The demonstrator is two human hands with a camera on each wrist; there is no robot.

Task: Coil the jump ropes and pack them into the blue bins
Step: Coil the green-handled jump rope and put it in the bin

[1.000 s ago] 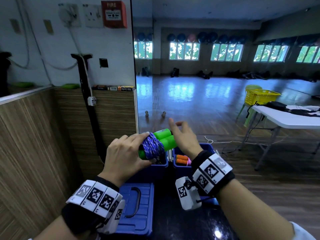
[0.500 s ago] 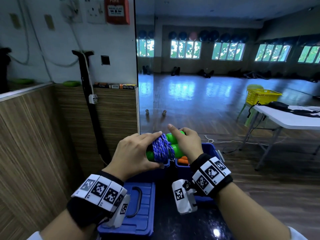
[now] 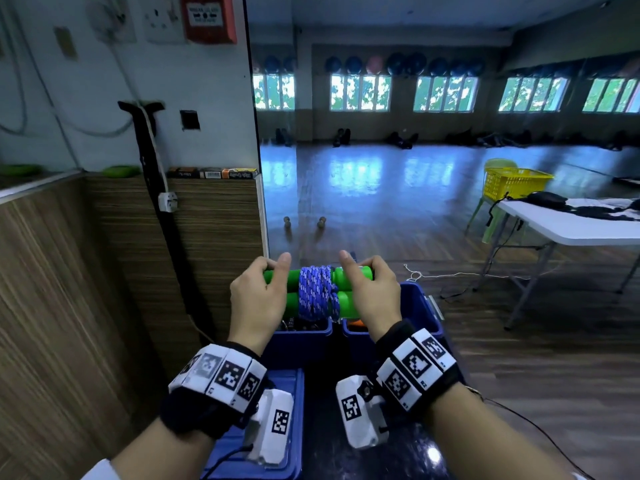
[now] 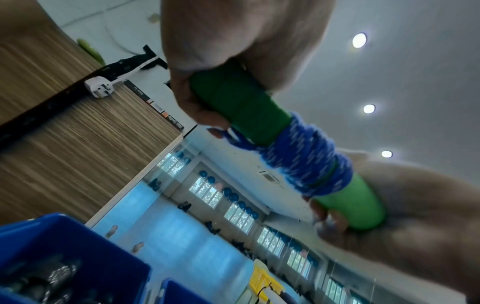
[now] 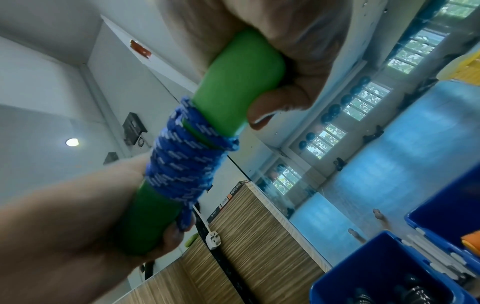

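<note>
Green handles, blue rope, blue bins

The jump rope has bright green handles and blue cord flecked white; both bins are deep blue, one holding something orange, perhaps another handle; wrist bands are black-and-white checked.

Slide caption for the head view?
Both hands, left and right, hold the coiled green-handled jump rope above two blue bins.

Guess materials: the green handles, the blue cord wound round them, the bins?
Green handles: likely foam, matte, no glare. Blue cord: braided textile, white flecks, fuzzy strands in the wrist views. Blue bins: probably moulded plastic, smooth with a slight sheen.
</note>
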